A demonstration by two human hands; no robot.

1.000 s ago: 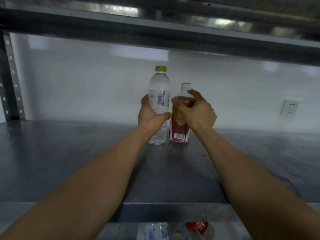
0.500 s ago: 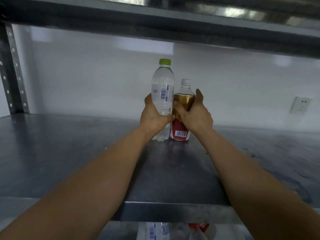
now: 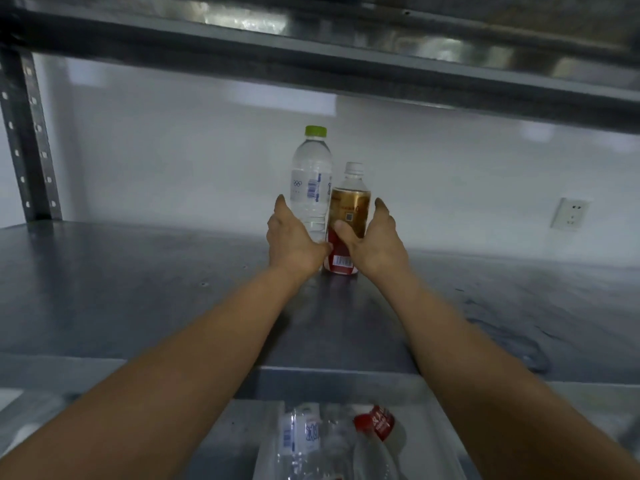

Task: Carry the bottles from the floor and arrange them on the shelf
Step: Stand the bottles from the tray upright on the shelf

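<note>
fingers spread, my left hand (image 3: pixel 294 241) and right hand (image 3: pixel 375 247) are flanking the water bottle (image 3: pixel 311 174) and tea bottle (image 3: pixel 350 202) between them, likely steadying both on the shelf (image 3: pixel 138 289).

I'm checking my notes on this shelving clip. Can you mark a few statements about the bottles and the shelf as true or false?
1. The water bottle has a green cap. True.
2. The gold-and-red labelled bottle lies on its side on the shelf. False: it stands upright.
3. The water bottle stands to the left of the gold-and-red labelled bottle, close beside it. True.
4. The wall socket is to the left of both bottles. False: it is on the wall to their right.
5. No bottles show below the shelf. False: other bottles are visible below its front edge.
</note>
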